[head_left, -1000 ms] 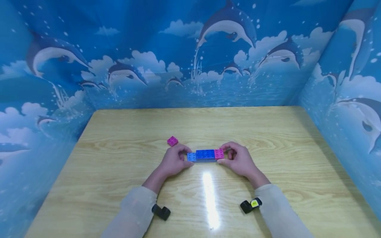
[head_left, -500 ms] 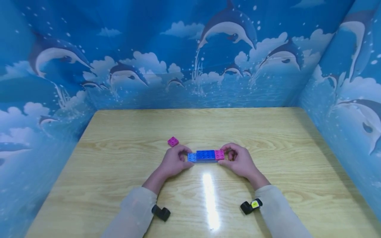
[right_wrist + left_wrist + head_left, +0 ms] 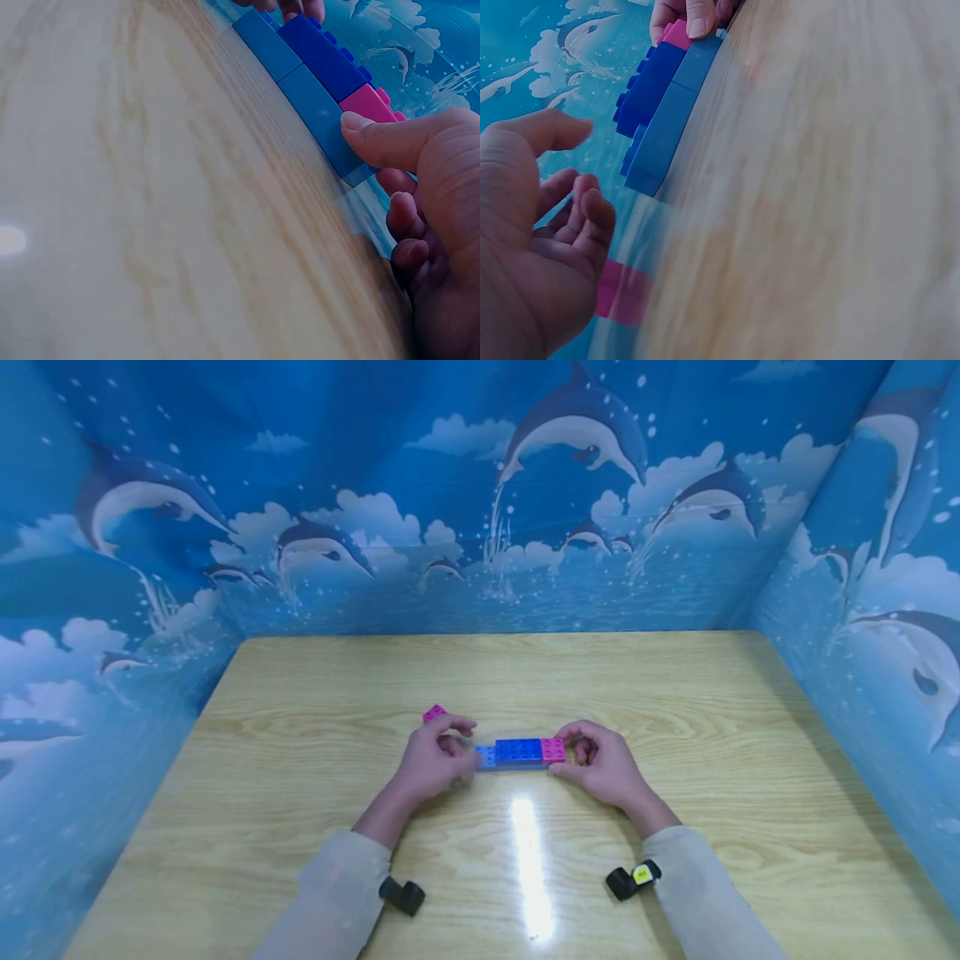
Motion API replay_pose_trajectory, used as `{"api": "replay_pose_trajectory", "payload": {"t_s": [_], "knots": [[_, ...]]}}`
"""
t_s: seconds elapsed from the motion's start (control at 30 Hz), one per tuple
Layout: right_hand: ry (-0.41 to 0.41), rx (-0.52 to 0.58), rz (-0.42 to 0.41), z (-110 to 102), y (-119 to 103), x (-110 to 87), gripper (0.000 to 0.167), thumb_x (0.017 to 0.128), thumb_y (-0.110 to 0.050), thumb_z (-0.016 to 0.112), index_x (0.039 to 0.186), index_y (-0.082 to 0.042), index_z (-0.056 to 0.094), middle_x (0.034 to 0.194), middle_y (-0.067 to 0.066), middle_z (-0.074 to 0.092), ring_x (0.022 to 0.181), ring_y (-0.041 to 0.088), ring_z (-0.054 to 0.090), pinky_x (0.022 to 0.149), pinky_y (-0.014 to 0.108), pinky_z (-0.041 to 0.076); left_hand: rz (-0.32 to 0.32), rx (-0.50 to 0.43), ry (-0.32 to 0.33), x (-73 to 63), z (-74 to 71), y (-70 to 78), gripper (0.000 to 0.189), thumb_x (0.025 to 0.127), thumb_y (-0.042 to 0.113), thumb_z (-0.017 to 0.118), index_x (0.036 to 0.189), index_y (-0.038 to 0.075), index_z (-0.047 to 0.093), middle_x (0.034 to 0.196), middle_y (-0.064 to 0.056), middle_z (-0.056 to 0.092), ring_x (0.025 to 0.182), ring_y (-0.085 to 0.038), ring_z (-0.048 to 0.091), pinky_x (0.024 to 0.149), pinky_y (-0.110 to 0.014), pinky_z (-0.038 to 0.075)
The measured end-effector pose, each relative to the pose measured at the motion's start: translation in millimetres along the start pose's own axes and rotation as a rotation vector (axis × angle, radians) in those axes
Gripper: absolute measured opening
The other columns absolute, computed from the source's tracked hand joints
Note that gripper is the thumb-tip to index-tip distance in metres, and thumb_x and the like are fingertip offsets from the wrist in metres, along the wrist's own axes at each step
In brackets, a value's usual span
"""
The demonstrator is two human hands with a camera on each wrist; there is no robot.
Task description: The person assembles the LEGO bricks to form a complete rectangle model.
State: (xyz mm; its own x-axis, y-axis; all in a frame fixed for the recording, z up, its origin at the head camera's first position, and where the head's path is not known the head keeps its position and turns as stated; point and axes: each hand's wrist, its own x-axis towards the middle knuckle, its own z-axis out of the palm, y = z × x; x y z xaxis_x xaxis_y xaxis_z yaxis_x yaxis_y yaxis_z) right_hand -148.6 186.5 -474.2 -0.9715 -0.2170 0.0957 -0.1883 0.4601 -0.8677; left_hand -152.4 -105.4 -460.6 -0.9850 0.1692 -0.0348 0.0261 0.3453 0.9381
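Note:
Two light blue toy bricks [image 3: 315, 112] lie end to end on the table as a bottom row. On top of them sit a dark blue brick [image 3: 518, 750] and a pink brick [image 3: 553, 749], leaving the studs at the left end bare. My right hand [image 3: 603, 764] pinches the right end of this row, its thumb against the light blue side in the right wrist view. Just off the left end is my left hand [image 3: 536, 232], fingers loosely bent and nothing between them. A loose pink brick [image 3: 434, 712] stands behind that hand, partly covered by it.
The bricks rest on a wood-grain table [image 3: 675, 693]. Behind and at both sides hangs a blue curtain [image 3: 420, 460] printed with dolphins. Each forearm wears a black wrist camera [image 3: 621, 882]. A bright reflection streaks the tabletop between the arms.
My left hand has let go of the row's left end and drawn back slightly to the left, now partly covering the loose pink brick. The right hand keeps its grip.

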Motion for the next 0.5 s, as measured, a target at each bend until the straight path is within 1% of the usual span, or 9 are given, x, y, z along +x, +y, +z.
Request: {"api": "replay_pose_trajectory", "payload": {"t_s": [0.07,0.13,0.23,0.33,0.4,0.5], "knots": [[0.000,0.003,0.003,0.0,0.2,0.2,0.035,0.076,-0.015,0.089,0.105,-0.017,0.069,0.076,0.007,0.053,0.067,0.022,0.048,0.057,0.027,0.040,0.030,-0.032,0.031,0.7,-2.8,2.2,0.048,0.079,0.008,0.082,0.124,0.010,0.064,0.110,-0.006,0.062,0.068,-0.024,0.058,0.052,-0.032,0.052],[-0.002,0.007,0.006,0.3,0.6,0.5,0.035,0.076,-0.015,0.089,0.105,-0.016,0.069,0.076,0.007,0.053,0.067,0.022,0.048,0.057,0.027,0.040,0.049,-0.027,0.071,2.2,-5.5,3.5,0.049,0.080,0.008,0.082,0.124,0.010,0.063,0.109,-0.009,0.062,0.069,-0.023,0.058,0.053,-0.030,0.051],[-0.002,0.009,0.010,0.3,0.4,0.5,0.036,0.075,-0.014,0.089,0.105,-0.016,0.069,0.076,0.007,0.053,0.067,0.022,0.049,0.057,0.027,0.040,0.050,-0.033,0.123,5.5,-9.6,4.3,0.051,0.078,0.004,0.082,0.125,0.008,0.062,0.109,-0.015,0.062,0.073,-0.022,0.056,0.060,-0.027,0.051],[-0.004,0.008,0.006,-0.1,0.2,0.5,0.036,0.076,-0.015,0.089,0.105,-0.016,0.069,0.076,0.007,0.053,0.067,0.022,0.049,0.057,0.027,0.040,0.037,-0.042,0.168,8.8,-13.7,2.7,0.055,0.077,0.001,0.083,0.126,0.009,0.061,0.111,-0.014,0.062,0.079,-0.021,0.057,0.066,-0.026,0.052],[-0.004,0.006,0.002,-0.8,0.1,0.5,0.036,0.076,-0.015,0.089,0.105,-0.016,0.069,0.076,0.008,0.053,0.067,0.022,0.049,0.056,0.028,0.040,0.024,-0.023,0.196,10.4,-16.0,1.2,0.057,0.076,0.002,0.083,0.128,0.010,0.060,0.112,-0.011,0.061,0.079,-0.021,0.057,0.066,-0.026,0.052],[-0.006,0.000,-0.003,-0.6,0.0,0.4,0.036,0.076,-0.016,0.089,0.105,-0.016,0.069,0.076,0.008,0.053,0.067,0.022,0.048,0.057,0.028,0.040,0.031,0.023,0.235,11.2,-20.1,-1.1,0.059,0.077,0.004,0.083,0.131,0.010,0.059,0.115,-0.007,0.059,0.076,-0.020,0.056,0.062,-0.025,0.051]]}}
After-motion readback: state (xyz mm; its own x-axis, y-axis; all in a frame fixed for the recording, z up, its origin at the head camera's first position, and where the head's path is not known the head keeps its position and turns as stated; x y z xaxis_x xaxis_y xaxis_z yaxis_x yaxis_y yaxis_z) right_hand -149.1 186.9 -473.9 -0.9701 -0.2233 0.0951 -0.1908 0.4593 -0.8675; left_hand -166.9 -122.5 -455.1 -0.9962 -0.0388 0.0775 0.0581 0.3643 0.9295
